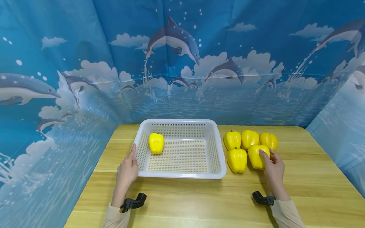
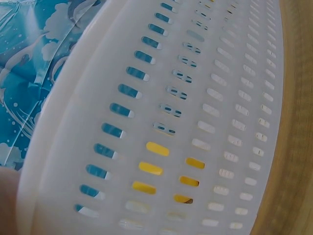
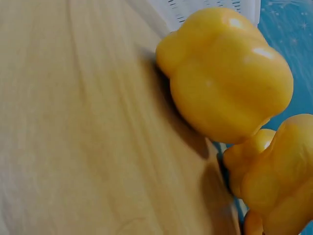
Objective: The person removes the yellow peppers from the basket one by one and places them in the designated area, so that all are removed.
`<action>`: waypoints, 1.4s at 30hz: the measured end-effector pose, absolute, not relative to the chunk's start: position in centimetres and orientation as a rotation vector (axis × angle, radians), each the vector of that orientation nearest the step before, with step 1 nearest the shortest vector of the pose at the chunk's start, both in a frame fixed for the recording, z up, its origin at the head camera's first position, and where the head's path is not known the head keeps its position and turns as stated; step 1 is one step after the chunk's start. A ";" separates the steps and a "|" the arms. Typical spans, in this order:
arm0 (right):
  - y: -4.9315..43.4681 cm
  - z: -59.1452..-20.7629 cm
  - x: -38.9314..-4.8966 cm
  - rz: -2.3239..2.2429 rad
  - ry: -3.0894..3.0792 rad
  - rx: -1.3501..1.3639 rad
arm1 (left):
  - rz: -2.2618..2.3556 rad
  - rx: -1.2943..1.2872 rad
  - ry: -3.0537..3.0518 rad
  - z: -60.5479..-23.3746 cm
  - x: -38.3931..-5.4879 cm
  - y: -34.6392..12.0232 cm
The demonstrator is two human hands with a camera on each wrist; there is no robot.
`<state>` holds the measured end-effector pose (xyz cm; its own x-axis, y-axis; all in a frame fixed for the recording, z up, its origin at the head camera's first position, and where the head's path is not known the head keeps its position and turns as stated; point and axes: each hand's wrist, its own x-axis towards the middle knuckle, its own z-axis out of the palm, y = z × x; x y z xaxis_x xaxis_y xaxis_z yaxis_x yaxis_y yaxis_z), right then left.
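My left hand [image 1: 127, 167] rests against the left side of a white plastic basket [image 1: 182, 175], its index finger straight along the rim. In the left wrist view the slotted outer wall [image 2: 195, 107] fills most of the picture, and only a blurred bit of that hand shows at the edge. One yellow bell pepper [image 1: 156, 143] sits inside the basket, at its left. To the right of the basket my right hand [image 1: 275, 167] holds another yellow bell pepper [image 1: 256, 157] between thumb and fingers. No fingers show in the right wrist view, just yellow peppers [image 3: 230, 78].
Several more yellow peppers stand close around the held one: a front-left pepper [image 1: 237, 160], a back-left pepper [image 1: 232, 140], a back-middle pepper [image 1: 250, 139] and a back-right pepper [image 1: 269, 141]. The wooden table [image 1: 188, 202] ends at a dolphin-print curtain [image 1: 182, 104].
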<state>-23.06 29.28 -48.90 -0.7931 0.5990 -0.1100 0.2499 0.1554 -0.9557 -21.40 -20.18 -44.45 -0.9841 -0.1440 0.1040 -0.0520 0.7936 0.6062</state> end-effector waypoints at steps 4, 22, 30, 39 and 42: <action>29.4 -49.3 -23.0 1.681 -2.139 -0.828 | -0.948 0.160 -2.840 -44.4 -21.4 -20.2; 29.6 -50.0 -22.7 1.594 -2.330 -0.761 | -0.949 0.167 -2.842 -44.4 -21.3 -20.2; 29.6 -50.0 -22.4 1.618 -2.401 -0.727 | -0.951 0.169 -2.850 -44.3 -21.3 -20.2; 29.8 -50.0 -22.4 1.670 -2.447 -0.681 | -0.956 0.179 -2.849 -44.4 -21.4 -20.2; 29.8 -49.9 -22.3 1.668 -2.468 -0.670 | -0.950 0.171 -2.842 -44.4 -21.4 -20.2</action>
